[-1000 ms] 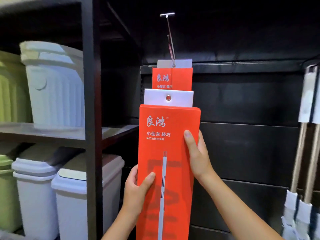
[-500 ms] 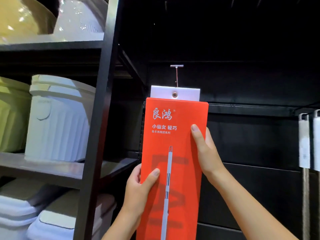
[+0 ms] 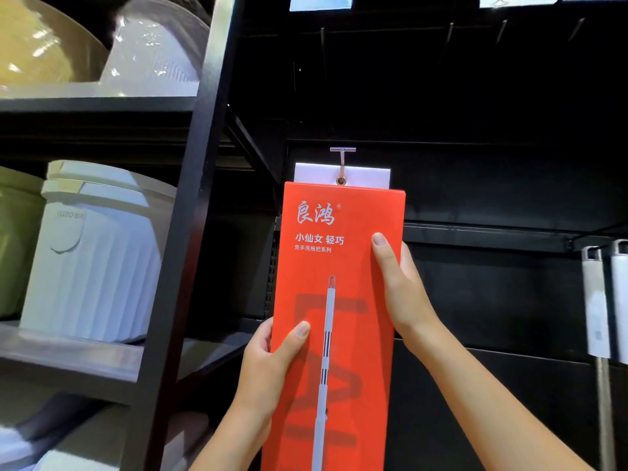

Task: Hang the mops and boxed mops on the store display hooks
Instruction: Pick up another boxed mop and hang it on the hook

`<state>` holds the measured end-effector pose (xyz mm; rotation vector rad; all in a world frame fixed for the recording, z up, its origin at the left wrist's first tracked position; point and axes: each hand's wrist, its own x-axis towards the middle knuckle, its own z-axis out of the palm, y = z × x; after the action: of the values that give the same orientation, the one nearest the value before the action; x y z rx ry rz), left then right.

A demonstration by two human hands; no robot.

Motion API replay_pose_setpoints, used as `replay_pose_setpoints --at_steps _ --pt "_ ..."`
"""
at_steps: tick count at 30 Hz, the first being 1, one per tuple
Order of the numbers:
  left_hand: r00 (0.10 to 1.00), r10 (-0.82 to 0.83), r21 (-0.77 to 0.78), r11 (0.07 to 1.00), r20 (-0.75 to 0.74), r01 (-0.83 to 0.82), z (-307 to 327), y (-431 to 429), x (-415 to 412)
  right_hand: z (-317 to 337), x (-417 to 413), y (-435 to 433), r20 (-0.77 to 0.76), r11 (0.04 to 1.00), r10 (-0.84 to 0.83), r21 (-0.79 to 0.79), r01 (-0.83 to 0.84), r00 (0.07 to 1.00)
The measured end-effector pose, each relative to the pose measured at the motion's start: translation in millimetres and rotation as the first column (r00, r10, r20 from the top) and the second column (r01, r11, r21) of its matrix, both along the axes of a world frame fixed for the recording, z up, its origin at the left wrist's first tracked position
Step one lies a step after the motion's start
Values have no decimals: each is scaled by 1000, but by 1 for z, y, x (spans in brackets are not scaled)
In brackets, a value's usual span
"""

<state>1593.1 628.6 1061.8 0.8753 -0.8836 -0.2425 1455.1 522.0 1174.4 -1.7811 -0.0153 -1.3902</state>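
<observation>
A tall red boxed mop (image 3: 339, 300) with white lettering and a mop picture stands upright against the black display wall. Its white hang tab (image 3: 367, 175) has an eyelet sitting on the metal display hook (image 3: 342, 157), whose T-shaped end shows just above. My left hand (image 3: 272, 358) grips the box's left edge, thumb across the front. My right hand (image 3: 397, 287) holds the right edge higher up, thumb on the front. Any box behind this one is hidden.
A black shelf post (image 3: 190, 232) stands left of the box, with white ribbed bins (image 3: 95, 260) and green bins on its shelves. Hanging mops with white tags (image 3: 598, 300) are at the right edge. More bare hooks (image 3: 448, 32) stick out above.
The box has risen to the hook, and its tab eyelet now sits on the hook, covering the box that hung behind. My view tilted upward. Both hands keep their grip.
</observation>
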Motion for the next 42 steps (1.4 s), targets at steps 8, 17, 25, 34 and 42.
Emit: replay_pose_setpoints --at_steps 8,17,25,34,42 --pt "1000 -21 20 1000 -11 21 -4 -6 9 -5 5 -6 -31 999 -24 34 25 999" --pt "997 -54 72 996 -57 58 -7 -21 18 -9 21 -29 -86 994 -71 83 78 994" --pt "996 -47 94 994 -74 54 -6 -39 27 -11 35 -50 -92 990 -89 101 98 992" --pt "998 -27 120 992 -61 34 -6 -57 38 -10 45 -62 -92 986 -128 98 137 987" --pt "998 57 106 993 -2 -56 -13 -60 46 -17 52 -67 -64 985 -145 89 151 987"
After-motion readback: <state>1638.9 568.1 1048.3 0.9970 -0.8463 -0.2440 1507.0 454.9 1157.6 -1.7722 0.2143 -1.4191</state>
